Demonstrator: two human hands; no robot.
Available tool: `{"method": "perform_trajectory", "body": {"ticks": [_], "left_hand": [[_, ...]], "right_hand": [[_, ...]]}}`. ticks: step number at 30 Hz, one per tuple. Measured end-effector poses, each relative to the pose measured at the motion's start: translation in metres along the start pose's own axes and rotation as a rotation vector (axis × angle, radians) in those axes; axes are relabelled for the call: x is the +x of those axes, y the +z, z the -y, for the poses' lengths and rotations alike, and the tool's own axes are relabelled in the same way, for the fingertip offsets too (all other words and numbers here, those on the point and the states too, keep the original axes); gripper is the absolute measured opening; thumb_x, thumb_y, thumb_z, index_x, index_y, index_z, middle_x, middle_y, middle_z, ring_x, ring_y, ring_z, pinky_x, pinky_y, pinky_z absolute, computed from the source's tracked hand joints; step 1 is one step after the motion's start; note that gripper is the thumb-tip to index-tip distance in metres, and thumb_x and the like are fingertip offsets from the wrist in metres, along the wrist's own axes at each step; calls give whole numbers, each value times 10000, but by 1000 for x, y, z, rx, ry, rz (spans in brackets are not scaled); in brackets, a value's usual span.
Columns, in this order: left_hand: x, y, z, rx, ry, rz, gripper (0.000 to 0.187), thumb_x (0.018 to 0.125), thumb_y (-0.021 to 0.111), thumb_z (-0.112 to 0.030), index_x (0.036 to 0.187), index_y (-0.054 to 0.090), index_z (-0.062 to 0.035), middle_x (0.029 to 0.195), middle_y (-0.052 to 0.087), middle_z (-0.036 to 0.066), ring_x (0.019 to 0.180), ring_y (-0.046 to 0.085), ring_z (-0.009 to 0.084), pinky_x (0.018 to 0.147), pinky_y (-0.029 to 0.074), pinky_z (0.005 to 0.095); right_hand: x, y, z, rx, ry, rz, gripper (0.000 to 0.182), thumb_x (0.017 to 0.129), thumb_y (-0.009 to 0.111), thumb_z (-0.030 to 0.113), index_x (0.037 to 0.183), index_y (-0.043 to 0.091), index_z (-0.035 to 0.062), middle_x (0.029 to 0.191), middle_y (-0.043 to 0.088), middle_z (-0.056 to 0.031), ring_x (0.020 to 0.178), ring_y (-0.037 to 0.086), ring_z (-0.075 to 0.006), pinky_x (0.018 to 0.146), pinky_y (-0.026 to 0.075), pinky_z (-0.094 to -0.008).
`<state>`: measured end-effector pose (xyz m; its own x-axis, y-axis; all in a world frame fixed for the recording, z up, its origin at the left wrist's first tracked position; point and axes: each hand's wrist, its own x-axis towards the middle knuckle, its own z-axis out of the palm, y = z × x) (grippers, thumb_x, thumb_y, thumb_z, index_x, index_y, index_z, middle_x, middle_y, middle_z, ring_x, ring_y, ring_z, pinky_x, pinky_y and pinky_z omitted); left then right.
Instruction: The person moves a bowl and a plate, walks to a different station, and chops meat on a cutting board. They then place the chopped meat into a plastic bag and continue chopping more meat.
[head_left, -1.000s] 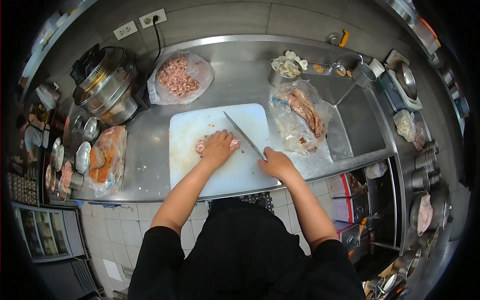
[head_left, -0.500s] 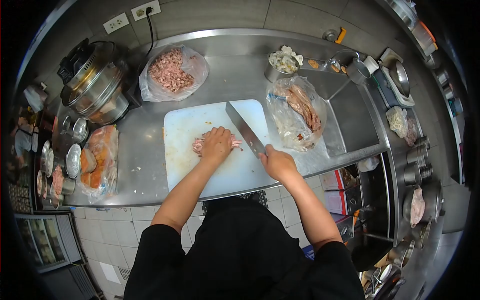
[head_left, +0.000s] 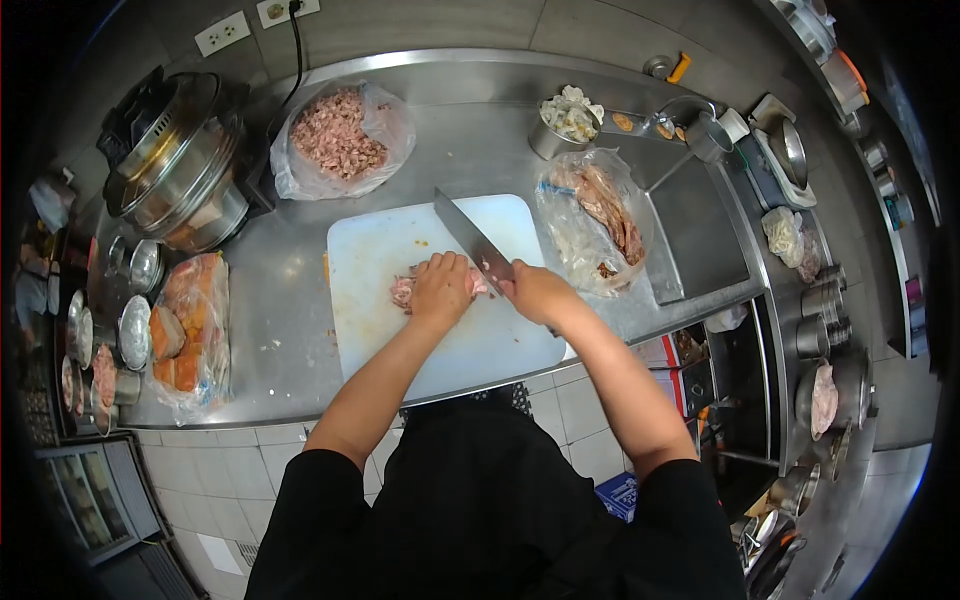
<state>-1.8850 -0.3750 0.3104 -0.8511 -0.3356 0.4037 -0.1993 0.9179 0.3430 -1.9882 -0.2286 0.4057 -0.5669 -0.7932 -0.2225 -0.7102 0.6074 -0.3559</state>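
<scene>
A white cutting board [head_left: 385, 352] lies on the steel counter in front of me. My left hand [head_left: 442, 290] presses down on raw meat strips [head_left: 402, 290], its fingers curled over them and covering most of the pile. In my right hand [head_left: 541, 297] is the handle of a large knife [head_left: 464, 230]. The blade slants up and left across the board, close beside my left fingertips. Beyond the board sits a clear plastic bag of chopped meat [head_left: 338, 135]. To the right, another plastic bag holds long pieces of meat [head_left: 608, 215].
At the left stand a steel appliance [head_left: 185, 170] and a bag of orange-brown blocks [head_left: 195, 325]. A metal pot of pale pieces [head_left: 568, 120] stands near the sink [head_left: 705, 240]. Several bowls and pots line both sides. The counter's front edge runs close to my body.
My right hand has brought the knife left, nearer to my left hand and the meat. My left hand has shifted slightly right over the strips. The view has moved a little.
</scene>
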Motion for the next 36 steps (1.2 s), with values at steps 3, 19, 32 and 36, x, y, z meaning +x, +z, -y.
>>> {"method": "perform_trajectory", "body": {"ticks": [3, 19, 32, 36], "left_hand": [[-2, 1, 0, -9, 0, -1, 136, 810, 631, -196, 908, 634, -101, 919, 580, 49, 946, 545, 238, 836, 414, 389], [-2, 1, 3, -72, -6, 44, 129, 826, 602, -197, 911, 609, -100, 958, 592, 59, 991, 547, 236, 847, 407, 396], [-5, -4, 11, -33, -96, 16, 159, 828, 593, -170, 957, 593, -76, 951, 596, 79, 981, 552, 260, 854, 405, 407], [-6, -2, 11, -60, -52, 42, 143, 822, 598, -163, 941, 598, -84, 951, 595, 67, 981, 552, 253, 849, 406, 401]], "right_hand": [[-26, -20, 29, -6, 193, 269, 334, 958, 506, 291, 1102, 535, -9, 946, 671, -286, 935, 653, -430, 840, 510, -497], [-6, 44, 18, 122, 202, 28, 342, 963, 496, 294, 1100, 532, -17, 900, 672, -284, 875, 652, -447, 807, 509, -516], [-72, -20, 18, -6, 133, 216, 300, 962, 507, 291, 1052, 543, 6, 856, 678, -247, 850, 659, -429, 781, 504, -526], [-29, 44, 17, 54, 122, 40, 297, 963, 519, 291, 1047, 530, 6, 842, 668, -260, 817, 643, -454, 754, 497, -536]]}}
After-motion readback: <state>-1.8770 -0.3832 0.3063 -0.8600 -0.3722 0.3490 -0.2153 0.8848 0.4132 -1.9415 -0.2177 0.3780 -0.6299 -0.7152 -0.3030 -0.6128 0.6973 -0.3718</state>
